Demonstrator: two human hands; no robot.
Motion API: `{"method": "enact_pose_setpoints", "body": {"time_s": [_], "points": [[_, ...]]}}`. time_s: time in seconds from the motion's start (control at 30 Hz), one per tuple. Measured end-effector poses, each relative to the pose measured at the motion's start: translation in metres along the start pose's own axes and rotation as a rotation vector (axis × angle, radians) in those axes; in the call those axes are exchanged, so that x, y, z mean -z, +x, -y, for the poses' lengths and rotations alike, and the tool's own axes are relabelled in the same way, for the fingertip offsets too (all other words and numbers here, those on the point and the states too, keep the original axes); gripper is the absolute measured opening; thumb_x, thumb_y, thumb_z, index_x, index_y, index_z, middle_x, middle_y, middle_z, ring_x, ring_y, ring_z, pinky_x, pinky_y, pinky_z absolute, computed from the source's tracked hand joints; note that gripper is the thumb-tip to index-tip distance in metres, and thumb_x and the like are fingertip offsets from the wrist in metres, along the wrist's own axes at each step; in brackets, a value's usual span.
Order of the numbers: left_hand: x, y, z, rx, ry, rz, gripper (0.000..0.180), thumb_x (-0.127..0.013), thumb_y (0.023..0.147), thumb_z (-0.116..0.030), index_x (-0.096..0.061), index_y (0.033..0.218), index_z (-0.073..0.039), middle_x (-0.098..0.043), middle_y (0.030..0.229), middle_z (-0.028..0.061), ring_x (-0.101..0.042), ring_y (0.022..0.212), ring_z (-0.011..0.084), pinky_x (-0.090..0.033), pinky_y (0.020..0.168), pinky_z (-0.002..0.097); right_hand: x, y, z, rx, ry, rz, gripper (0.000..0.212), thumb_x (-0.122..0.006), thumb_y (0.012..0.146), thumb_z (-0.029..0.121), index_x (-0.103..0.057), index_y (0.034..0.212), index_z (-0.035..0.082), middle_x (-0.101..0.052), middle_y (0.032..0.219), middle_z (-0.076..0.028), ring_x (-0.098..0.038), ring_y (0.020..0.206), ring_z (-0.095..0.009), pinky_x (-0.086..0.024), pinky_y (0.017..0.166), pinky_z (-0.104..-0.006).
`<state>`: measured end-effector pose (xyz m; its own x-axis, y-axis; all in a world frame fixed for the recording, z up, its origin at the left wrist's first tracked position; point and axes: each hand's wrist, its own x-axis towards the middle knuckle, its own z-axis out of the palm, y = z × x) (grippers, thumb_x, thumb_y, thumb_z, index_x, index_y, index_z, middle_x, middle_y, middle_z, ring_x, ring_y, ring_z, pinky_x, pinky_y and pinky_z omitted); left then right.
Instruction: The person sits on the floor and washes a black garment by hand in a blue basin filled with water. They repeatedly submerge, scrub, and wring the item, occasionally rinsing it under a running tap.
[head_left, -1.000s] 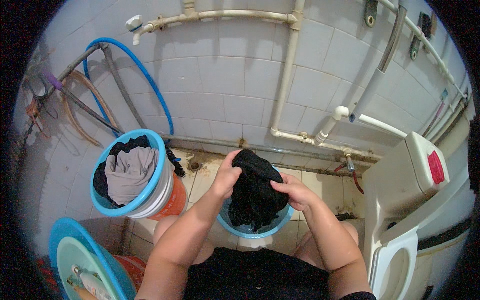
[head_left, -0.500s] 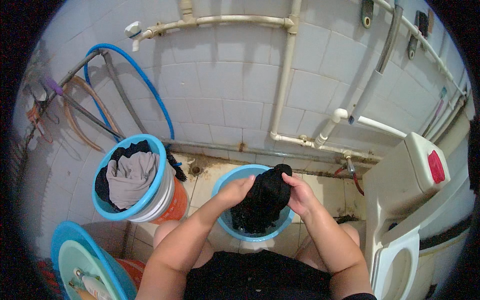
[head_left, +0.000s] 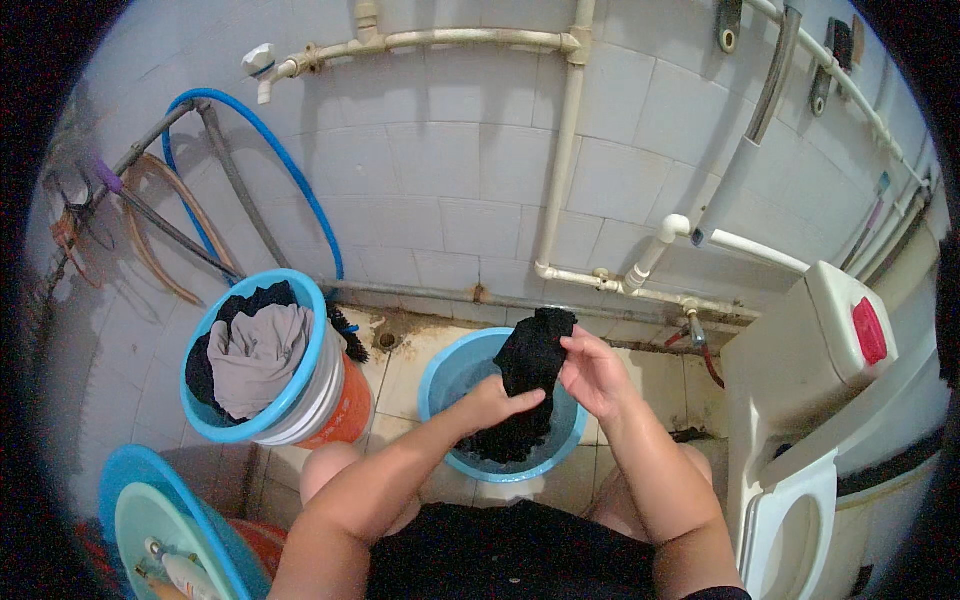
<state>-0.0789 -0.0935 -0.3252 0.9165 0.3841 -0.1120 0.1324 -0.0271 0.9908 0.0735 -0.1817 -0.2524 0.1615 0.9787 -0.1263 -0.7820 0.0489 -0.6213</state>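
Observation:
Between my knees a light blue basin [head_left: 437,372] with water stands on the tiled floor. A piece of black cloth [head_left: 535,350] hangs from my hands, its lower part lying in the basin's water. My left hand [head_left: 497,402] grips the cloth at mid-height, its thumb across the front and its other fingers hidden behind. Higher up, my right hand [head_left: 594,370] pinches the cloth's right edge near the top between thumb and fingers. The kind of garment cannot be made out.
On the left, a blue basin [head_left: 315,345] with grey and black clothes [head_left: 262,345] sits on a white and orange bucket [head_left: 340,410]. Nearer, nested basins [head_left: 125,470] hold a bottle. A toilet [head_left: 790,385] stands right; pipes [head_left: 560,170] run along the wall.
My left hand has slid down the cloth, and the upper part now stands taller and narrower. My right hand stays near the top edge. The view has shifted slightly.

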Motion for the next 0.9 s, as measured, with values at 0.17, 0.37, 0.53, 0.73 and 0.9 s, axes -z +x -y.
{"method": "enact_pose_setpoints", "body": {"time_s": [0.17,0.37,0.53,0.73,0.9], "points": [[0.005,0.0,-0.034,0.136,-0.662,-0.044,0.038,-0.058,0.085,-0.027,-0.05,0.114,-0.005,-0.059,0.105,0.0068,-0.058,0.094,0.019,-0.046,0.084,0.0354,0.032,0.006,-0.013,-0.18,-0.205,-0.204,0.015,-0.053,0.087,0.02,-0.051,0.098,0.01,-0.056,0.092,0.0,-0.055,0.086,-0.014,-0.046,0.076,-0.0277],[0.012,0.002,-0.045,0.058,-0.962,-0.085,0.036,-0.048,0.09,-0.032,-0.052,0.112,-0.004,-0.06,0.103,0.0078,-0.058,0.094,0.0205,-0.045,0.084,0.0356,0.032,0.002,-0.022,-0.181,-0.367,-0.212,0.047,-0.048,0.086,0.016,-0.035,0.131,0.009,-0.052,0.115,-0.004,-0.05,0.097,-0.015,-0.041,0.083,-0.0253],[0.02,-0.003,-0.062,-0.058,-1.155,-0.044,0.039,-0.043,0.092,-0.033,-0.05,0.115,-0.002,-0.057,0.111,0.0108,-0.054,0.103,0.0238,-0.04,0.093,0.0387,0.03,-0.008,-0.021,-0.205,-0.706,0.014,0.058,-0.056,0.077,0.003,-0.036,0.131,0.008,-0.05,0.119,-0.005,-0.047,0.105,-0.018,-0.036,0.091,-0.0296],[0.03,-0.007,-0.074,-0.12,-1.342,-0.024,0.04,-0.044,0.091,-0.031,-0.048,0.117,-0.002,-0.055,0.115,0.0121,-0.05,0.109,0.0261,-0.036,0.097,0.0401,0.061,-0.006,-0.059,-0.145,-0.992,-0.003,0.061,-0.067,0.07,0.003,-0.043,0.125,0.005,-0.054,0.117,-0.007,-0.046,0.111,-0.019,-0.034,0.097,-0.0321],[0.038,-0.002,-0.066,-0.121,-1.362,-0.054,0.038,-0.046,0.09,-0.03,-0.05,0.114,-0.002,-0.055,0.115,0.0116,-0.049,0.109,0.0267,-0.035,0.098,0.0405,0.067,0.003,-0.068,-0.215,-0.893,-0.155,0.048,-0.065,0.073,0.004,-0.048,0.118,0.003,-0.059,0.106,-0.008,-0.054,0.097,-0.019,-0.04,0.089,-0.0331]]}}
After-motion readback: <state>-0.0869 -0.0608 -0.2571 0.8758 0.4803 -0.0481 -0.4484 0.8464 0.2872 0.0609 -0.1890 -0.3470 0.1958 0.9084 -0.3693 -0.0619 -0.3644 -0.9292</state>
